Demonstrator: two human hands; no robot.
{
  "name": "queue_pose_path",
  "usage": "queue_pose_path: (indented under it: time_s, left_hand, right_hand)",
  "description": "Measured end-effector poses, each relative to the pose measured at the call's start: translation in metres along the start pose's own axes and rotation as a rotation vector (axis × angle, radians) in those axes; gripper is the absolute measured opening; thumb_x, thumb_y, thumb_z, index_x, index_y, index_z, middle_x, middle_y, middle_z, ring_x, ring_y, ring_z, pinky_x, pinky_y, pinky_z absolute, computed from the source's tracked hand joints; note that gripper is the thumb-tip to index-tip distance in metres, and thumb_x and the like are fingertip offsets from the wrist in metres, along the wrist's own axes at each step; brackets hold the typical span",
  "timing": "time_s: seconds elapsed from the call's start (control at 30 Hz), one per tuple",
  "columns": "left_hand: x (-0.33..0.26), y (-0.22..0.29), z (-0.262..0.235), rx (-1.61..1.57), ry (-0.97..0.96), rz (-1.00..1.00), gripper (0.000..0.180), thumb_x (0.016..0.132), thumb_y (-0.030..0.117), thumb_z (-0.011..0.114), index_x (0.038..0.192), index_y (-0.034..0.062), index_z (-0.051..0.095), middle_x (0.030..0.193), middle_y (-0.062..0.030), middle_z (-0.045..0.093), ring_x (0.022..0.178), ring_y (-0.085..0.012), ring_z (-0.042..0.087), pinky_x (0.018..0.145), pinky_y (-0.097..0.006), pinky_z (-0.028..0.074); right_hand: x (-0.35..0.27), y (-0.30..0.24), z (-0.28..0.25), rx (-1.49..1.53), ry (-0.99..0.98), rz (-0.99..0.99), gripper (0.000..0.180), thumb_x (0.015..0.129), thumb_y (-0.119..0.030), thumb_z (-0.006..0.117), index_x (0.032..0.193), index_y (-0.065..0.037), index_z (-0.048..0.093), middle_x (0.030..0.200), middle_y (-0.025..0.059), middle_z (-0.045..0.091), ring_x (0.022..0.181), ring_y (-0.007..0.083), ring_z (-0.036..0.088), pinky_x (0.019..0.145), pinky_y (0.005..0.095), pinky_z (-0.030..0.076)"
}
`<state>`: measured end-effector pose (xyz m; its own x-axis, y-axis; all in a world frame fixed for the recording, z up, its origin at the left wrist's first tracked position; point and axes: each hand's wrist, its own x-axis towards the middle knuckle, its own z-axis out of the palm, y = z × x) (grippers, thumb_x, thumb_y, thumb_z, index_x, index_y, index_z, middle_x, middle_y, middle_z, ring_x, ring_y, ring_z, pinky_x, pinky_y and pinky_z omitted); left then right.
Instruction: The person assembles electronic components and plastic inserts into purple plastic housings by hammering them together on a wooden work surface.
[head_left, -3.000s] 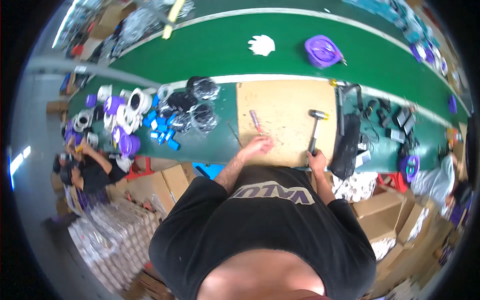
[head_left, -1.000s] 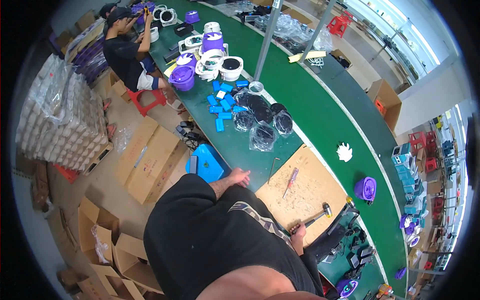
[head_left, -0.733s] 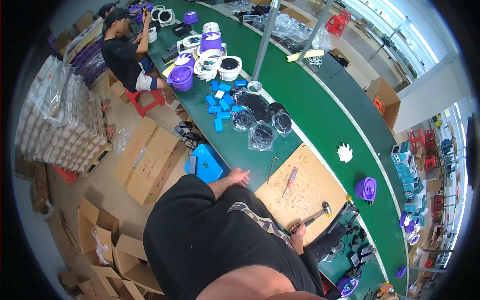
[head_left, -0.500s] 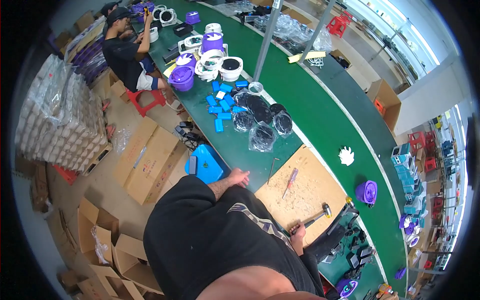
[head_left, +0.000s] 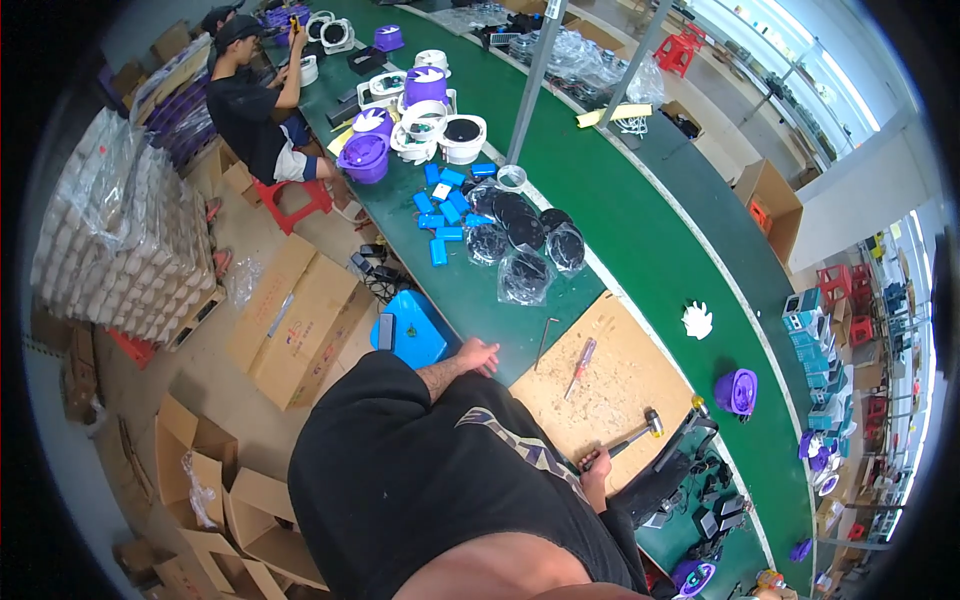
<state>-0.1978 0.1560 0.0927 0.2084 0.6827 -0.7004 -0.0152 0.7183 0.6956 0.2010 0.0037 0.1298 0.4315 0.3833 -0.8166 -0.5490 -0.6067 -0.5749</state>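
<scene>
My right hand (head_left: 597, 464) is wrapped round the handle of a hammer (head_left: 630, 440), whose head rests over the right side of a tan wooden board (head_left: 620, 350). My left hand (head_left: 478, 357) lies at the near table edge, left of the board, with its fingers stretched out and nothing in them. On the board lie a screwdriver (head_left: 581, 368) with a reddish clear handle and, near its left edge, a thin L-shaped hex key (head_left: 546, 344).
Bagged black discs (head_left: 525, 275) and blue battery packs (head_left: 450, 205) lie beyond my left hand. A white glove (head_left: 697, 320) and a purple housing (head_left: 736, 392) sit on the green belt (head_left: 650, 240). A blue bin (head_left: 412, 330) stands beside the table. A co-worker (head_left: 250, 100) sits far left.
The white glove and the purple housing have shifted slightly along the belt, toward the lower right. Both my hands and the hammer stay in place.
</scene>
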Motion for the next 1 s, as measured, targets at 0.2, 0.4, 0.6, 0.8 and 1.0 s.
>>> queue_pose_path:
  time_s: [0.2, 0.4, 0.6, 0.8, 1.0]
  left_hand:
    - [0.0034, -0.004, -0.0002, -0.024, 0.011, 0.011, 0.05, 0.093, 0.038, 0.051, 0.088, -0.0097, 0.062, 0.074, -0.0188, 0.066, 0.05, -0.0258, 0.064, 0.046, -0.033, 0.052]
    - [0.0027, -0.0033, 0.0005, -0.032, 0.024, 0.026, 0.05, 0.093, 0.037, 0.051, 0.086, -0.011, 0.061, 0.074, -0.02, 0.066, 0.05, -0.0263, 0.063, 0.045, -0.033, 0.053]
    - [-0.0003, -0.0008, 0.0012, -0.015, 0.028, 0.019, 0.049, 0.093, 0.036, 0.051, 0.086, -0.0113, 0.061, 0.074, -0.0203, 0.065, 0.051, -0.0263, 0.063, 0.045, -0.034, 0.054]
    - [0.0001, -0.0021, 0.0008, -0.034, 0.027, 0.046, 0.049, 0.094, 0.036, 0.051, 0.086, -0.012, 0.06, 0.073, -0.02, 0.065, 0.054, -0.0257, 0.064, 0.046, -0.035, 0.055]
    - [-0.0032, 0.0017, 0.002, -0.014, 0.022, 0.048, 0.048, 0.094, 0.034, 0.051, 0.086, -0.0124, 0.06, 0.075, -0.0194, 0.064, 0.057, -0.0249, 0.065, 0.046, -0.036, 0.056]
  right_hand:
    - [0.0025, 0.0001, -0.0015, -0.001, -0.002, 0.015, 0.022, 0.08, -0.021, 0.054, 0.064, -0.011, 0.042, 0.052, 0.0045, 0.042, 0.042, 0.0192, 0.042, 0.039, 0.0322, 0.037]
    - [0.0025, 0.0008, -0.0019, -0.005, -0.003, 0.01, 0.021, 0.081, -0.021, 0.054, 0.065, -0.011, 0.043, 0.052, 0.0048, 0.043, 0.043, 0.0197, 0.043, 0.04, 0.0324, 0.037]
    - [0.0002, 0.0004, -0.0012, -0.031, -0.01, 0.002, 0.02, 0.08, -0.021, 0.054, 0.065, -0.011, 0.044, 0.053, 0.0054, 0.044, 0.043, 0.0199, 0.044, 0.042, 0.033, 0.038]
    - [0.0017, -0.0003, -0.0016, -0.035, -0.011, 0.004, 0.019, 0.079, -0.02, 0.053, 0.065, -0.011, 0.043, 0.053, 0.0058, 0.044, 0.044, 0.0201, 0.045, 0.042, 0.0334, 0.039]
    - [0.0004, -0.0006, -0.0004, -0.029, -0.011, 0.0, 0.021, 0.079, -0.02, 0.053, 0.063, -0.011, 0.042, 0.053, 0.0059, 0.043, 0.043, 0.0203, 0.043, 0.042, 0.0336, 0.038]
